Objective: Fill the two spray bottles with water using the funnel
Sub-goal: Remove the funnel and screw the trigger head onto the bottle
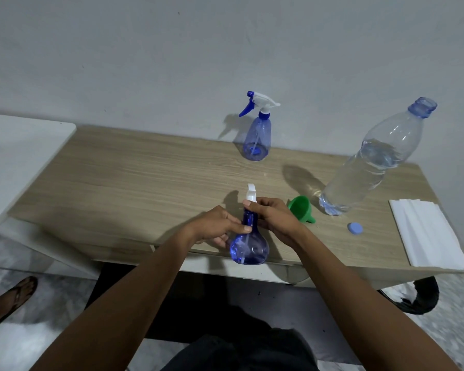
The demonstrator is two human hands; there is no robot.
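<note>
While both grips close on it, the near spray bottle (249,247) stands upright at the front edge of the table (145,178), its round blue body showing just below the two hands. The left grip (217,224) grasps the neck and shoulder from the left, thumb laid across the front of the neck. The right grip (275,219) curls round the collar from the right, directly under the white trigger head (251,195), which pokes up above the fingers.

Just right of the right grip lies the green funnel (299,208) on its side, mouth turned toward the hand, touching neither bottle. Further right stands the clear water bottle (373,162) – uncapped, partly filled – and its pale blue cap (355,228) lies on the table nearer the front edge. Past that, at the table's right end, is a folded white sheet (429,234).

Well beyond the grips, by the wall, the second spray bottle (257,135) stands upright with its trigger head on. Far to the left of the left grip are a white surface (16,156) and – lower down, on the floor – a foot in a sandal (11,298).
</note>
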